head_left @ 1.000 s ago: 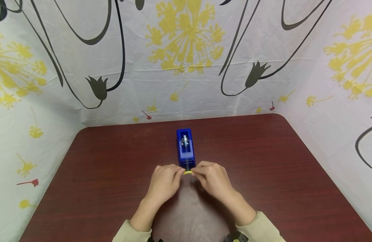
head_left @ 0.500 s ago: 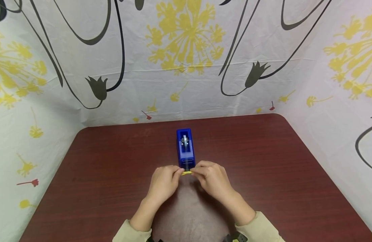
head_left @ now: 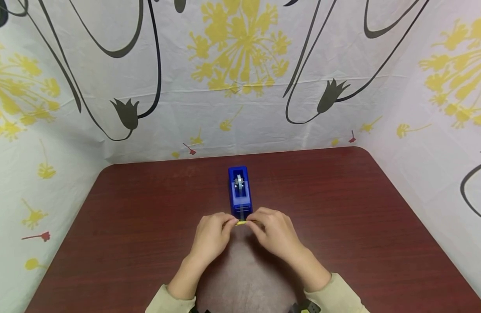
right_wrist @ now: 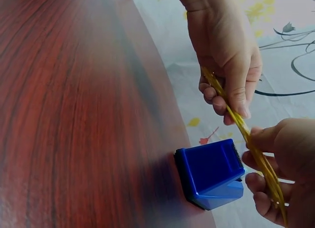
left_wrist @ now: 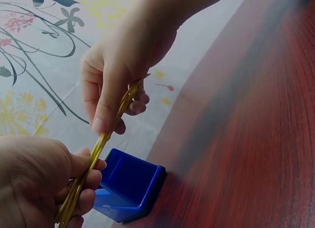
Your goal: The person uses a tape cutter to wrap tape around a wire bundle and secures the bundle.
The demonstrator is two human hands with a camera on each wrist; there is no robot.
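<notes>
Flower-printed cloth [head_left: 209,121] surrounds a dark red tabletop [head_left: 146,200]. The left hand [head_left: 213,234] and right hand [head_left: 276,231] each pinch in a narrow grip. Beyond them stands a blue tape dispenser [head_left: 241,201]; the yellow bundle of strands [left_wrist: 98,148] stretches between both hands, near its serrated end.

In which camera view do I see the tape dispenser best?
The head view, I would judge: it shows the dispenser from above, along its length, with the wheel inside. Both wrist views show mainly its near end, from closer; the right wrist view shows the toothed edge clearly. Neither shows the wheel.
</notes>
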